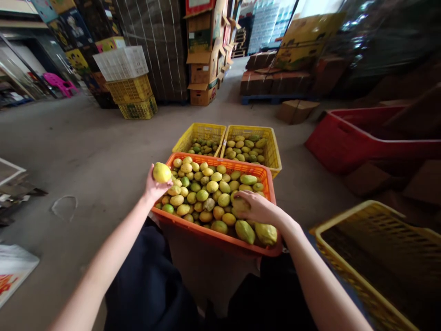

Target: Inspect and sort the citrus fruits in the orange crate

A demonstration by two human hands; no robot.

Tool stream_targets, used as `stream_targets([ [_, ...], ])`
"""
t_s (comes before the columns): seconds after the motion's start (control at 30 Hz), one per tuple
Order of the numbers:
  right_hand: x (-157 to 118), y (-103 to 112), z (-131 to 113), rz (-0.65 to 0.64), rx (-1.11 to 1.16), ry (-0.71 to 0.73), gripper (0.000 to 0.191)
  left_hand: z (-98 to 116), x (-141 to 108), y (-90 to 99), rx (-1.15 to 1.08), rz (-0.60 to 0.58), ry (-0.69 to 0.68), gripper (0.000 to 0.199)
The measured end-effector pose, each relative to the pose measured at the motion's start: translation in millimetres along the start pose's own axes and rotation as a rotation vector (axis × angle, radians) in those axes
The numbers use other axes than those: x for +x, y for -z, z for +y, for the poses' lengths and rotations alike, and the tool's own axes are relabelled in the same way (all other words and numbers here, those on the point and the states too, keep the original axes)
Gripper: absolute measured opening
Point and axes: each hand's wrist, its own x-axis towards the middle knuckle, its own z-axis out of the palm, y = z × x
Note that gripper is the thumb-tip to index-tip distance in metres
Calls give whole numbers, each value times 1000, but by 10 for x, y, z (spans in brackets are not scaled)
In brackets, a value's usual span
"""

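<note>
Orange crate (273, 188) in front of the person, legs either side, filled with small yellow and green fruit (212, 186). Left hand (154, 185) at its left rim, holding a yellow fruit (161, 173) above the rest. Right hand (257, 207) inside, right of centre, fingers curved over a pale fruit (239, 208); blurred, cannot tell whether gripped. Two long green fruits (245, 231) near the front right corner. Beyond, two yellow crates (277, 154) side by side, fruit in both. Red bin (332, 145) well apart, right.
</note>
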Motion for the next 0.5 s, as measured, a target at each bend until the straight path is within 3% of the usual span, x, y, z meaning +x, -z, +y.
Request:
stream_targets([
  [0.07, -8, 100, -87, 88, 249, -4, 49, -68, -153, -194, -250, -84, 36, 60],
  [0.13, -6, 126, -212, 224, 632, -41, 47, -160, -251, -336, -401, -89, 116, 57],
  [0.23, 33, -21, -410, 409, 1214, -139, 39, -336, -261, -491, -514, -27, 165, 46],
  [0.3, 84, -188, -513, 433, 1531, -220, 34, -476, -207, -585, -534, 30, 142, 40],
  [0.4, 165, -387, -610, 505, 1731, -300, 27, -701, -129, -714, -476, 56, 166, 36],
  [0.5, 228, -455, -658, 601, 1735, -312, 28, -917, -125, -785, -422, 20, 209, 36],
])
